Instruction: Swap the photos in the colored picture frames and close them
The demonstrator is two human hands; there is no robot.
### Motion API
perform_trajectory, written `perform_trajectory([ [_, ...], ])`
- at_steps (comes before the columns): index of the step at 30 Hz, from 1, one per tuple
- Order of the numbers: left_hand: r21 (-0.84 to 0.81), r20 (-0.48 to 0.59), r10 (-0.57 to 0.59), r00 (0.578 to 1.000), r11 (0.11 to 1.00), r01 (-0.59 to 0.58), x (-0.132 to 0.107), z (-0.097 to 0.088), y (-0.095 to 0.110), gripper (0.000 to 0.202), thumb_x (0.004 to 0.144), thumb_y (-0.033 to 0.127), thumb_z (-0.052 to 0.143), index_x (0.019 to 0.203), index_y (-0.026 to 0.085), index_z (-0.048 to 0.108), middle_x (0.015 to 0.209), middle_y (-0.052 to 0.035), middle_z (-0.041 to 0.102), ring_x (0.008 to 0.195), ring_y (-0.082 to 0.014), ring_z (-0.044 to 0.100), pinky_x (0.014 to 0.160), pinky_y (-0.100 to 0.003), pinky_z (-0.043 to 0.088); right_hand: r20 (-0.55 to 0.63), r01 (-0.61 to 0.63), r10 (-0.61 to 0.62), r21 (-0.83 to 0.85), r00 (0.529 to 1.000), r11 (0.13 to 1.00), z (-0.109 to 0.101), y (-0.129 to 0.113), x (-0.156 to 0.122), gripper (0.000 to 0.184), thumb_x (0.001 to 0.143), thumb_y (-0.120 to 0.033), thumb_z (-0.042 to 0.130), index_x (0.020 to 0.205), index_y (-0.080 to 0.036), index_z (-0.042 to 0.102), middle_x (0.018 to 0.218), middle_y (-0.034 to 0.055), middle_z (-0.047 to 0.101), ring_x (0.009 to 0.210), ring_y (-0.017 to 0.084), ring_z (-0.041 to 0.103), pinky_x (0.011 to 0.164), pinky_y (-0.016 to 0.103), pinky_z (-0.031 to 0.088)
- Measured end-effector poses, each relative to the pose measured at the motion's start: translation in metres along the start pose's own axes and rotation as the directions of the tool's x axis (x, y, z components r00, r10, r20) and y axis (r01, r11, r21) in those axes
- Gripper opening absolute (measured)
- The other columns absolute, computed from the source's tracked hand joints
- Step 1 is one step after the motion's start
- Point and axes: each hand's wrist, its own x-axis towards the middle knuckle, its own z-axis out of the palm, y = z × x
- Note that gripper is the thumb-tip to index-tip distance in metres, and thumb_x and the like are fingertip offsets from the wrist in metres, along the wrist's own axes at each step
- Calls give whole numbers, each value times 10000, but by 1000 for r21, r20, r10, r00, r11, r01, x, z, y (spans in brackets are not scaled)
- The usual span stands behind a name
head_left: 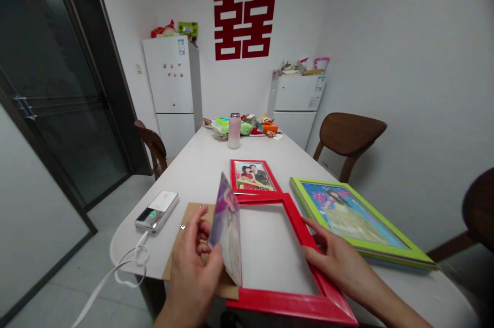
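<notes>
My left hand (195, 261) pinches a glossy photo print (227, 228) and holds it on edge over the left side of an empty red picture frame (297, 222) lying flat on the white table (200, 163). My right hand (339, 256) rests with fingers spread on the frame's right rail. A brown cardboard backing board (189, 220) lies under my left hand, left of the frame.
A small red framed photo (252, 176) lies beyond the empty frame; a large green framed picture (355, 220) lies to the right. A white power bank (157, 211) with a cable sits at left. A pink bottle (234, 131), clutter, chairs and two fridges stand further back.
</notes>
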Motion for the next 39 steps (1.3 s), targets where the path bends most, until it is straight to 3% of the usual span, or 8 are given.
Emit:
perform_trajectory([
  [6,-63,93,-262,961,961,268,-5,-24,-44,456,679,249,485,1114,142,403,828,-22,577,724,-167,567,614,-243,455,-37,83,-109,-434,993,897,11,15,2,484,679,-288,414,1102,-79,524,777,107,656,667,235,596,637,317,432],
  [17,501,205,-58,977,864,-54,-15,-26,-58,382,735,237,426,1102,138,458,955,-106,589,907,-240,536,756,-351,440,20,166,-194,-610,981,775,15,14,-2,350,722,-270,405,992,-128,577,926,139,588,789,252,570,707,381,433],
  [21,529,217,9,976,840,-125,-12,-24,-54,368,733,239,434,1082,130,471,962,-120,577,906,-257,525,788,-421,427,-57,262,-302,-365,952,893,27,-5,-1,379,692,-317,463,1017,-147,558,1011,126,556,875,235,532,769,370,414],
  [24,453,299,90,950,863,-224,-13,-12,-43,421,704,229,463,1114,135,455,1088,-132,531,1032,-268,460,872,-444,380,98,98,-111,128,989,987,53,-23,4,509,706,-340,444,1168,-128,417,828,68,598,585,142,550,546,282,455],
  [28,325,479,167,862,878,-351,-19,13,-35,589,625,183,508,1195,95,391,1261,-158,387,1162,-294,330,939,-461,311,386,-219,-20,565,922,795,79,-47,14,466,676,-269,462,1111,-102,459,599,1,571,433,91,486,394,200,386],
  [33,212,348,305,887,895,-392,-13,28,-31,588,632,75,414,1217,111,371,1305,-119,330,1203,-263,268,978,-456,247,287,-142,-114,734,951,664,60,-84,10,329,662,-246,504,966,-128,552,578,-18,559,434,62,448,386,161,352],
  [36,-21,119,273,955,962,-272,-4,27,-18,456,743,111,367,1195,153,405,1260,-78,412,1172,-214,338,985,-388,264,189,-33,-168,751,968,659,46,-95,4,409,691,-339,519,1061,-164,503,688,1,579,511,78,484,439,184,394],
  [39,-378,11,-71,997,923,70,-1,31,-1,366,808,247,379,1155,155,444,1139,-76,537,1086,-217,450,916,-357,363,127,-51,-51,688,991,724,48,-82,0,462,699,-397,514,1109,-188,472,953,61,579,758,133,552,589,231,446],
])
